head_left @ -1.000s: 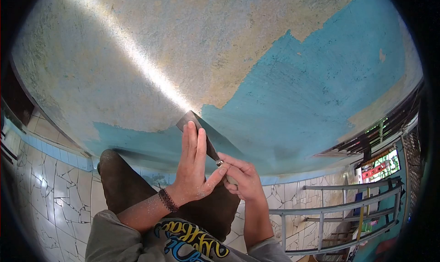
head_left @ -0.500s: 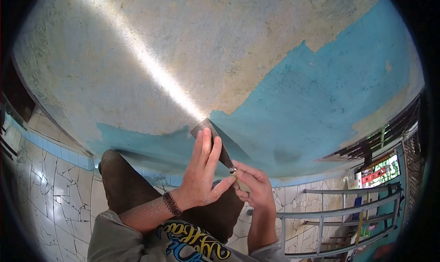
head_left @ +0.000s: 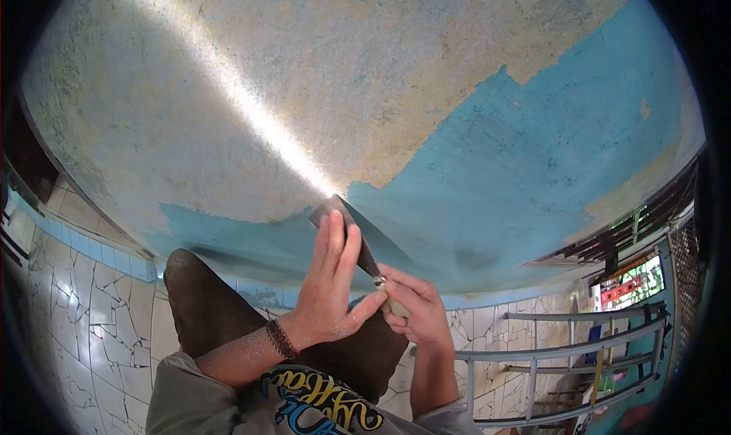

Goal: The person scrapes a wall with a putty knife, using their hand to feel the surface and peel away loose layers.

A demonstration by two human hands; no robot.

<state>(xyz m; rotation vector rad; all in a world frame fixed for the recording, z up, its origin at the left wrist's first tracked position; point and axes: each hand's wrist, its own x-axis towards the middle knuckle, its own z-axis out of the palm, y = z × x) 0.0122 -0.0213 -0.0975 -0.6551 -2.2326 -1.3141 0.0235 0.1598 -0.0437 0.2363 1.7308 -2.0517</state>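
My right hand [head_left: 417,305] is closed around the pale handle of a putty knife [head_left: 367,260]. Its wide metal blade lies against the wall [head_left: 358,77], at the border between bare patchy plaster and blue paint [head_left: 502,161]. My left hand [head_left: 326,286] has its fingers stretched out flat on the blade, pressing near its edge. The left thumb points toward the handle, close to the right hand's fingers. Fine pale dust speckles the left wrist and forearm around a dark braided bracelet [head_left: 282,339].
A grey metal ladder [head_left: 533,353] stands at the right. My bent knee [head_left: 186,271] is near the wall's blue-painted lower part. Cracked-pattern tile floor [head_left: 91,328] extends below and left. A slatted window opening [head_left: 647,275] is at the far right.
Both hands and the putty knife have shifted slightly left along the wall. The grip on the handle and the flat fingers on the blade look the same.
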